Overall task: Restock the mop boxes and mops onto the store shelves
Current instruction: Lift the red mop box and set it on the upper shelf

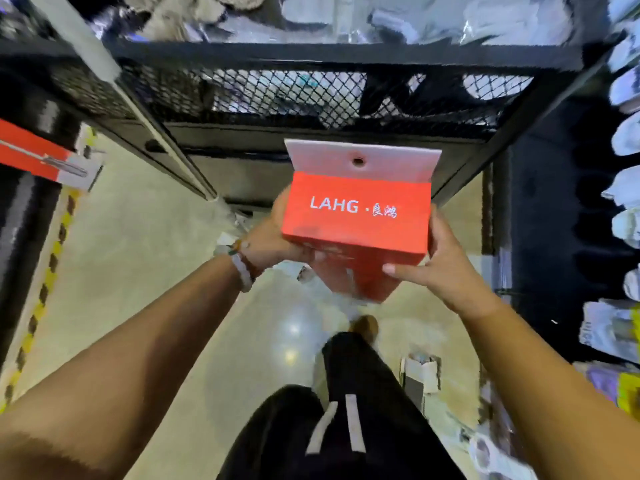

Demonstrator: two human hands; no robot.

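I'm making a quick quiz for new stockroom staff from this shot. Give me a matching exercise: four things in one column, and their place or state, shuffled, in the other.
Things:
1. red box
2. white flap
3. beaded bracelet
4. black mesh shelf

Places or states:
A. worn on the left wrist
B. stands open at the box's top, with a round hole
C. held between left hand and right hand
D. straight ahead, above the box

Pairs: 1-C, 2-B, 3-A, 4-D
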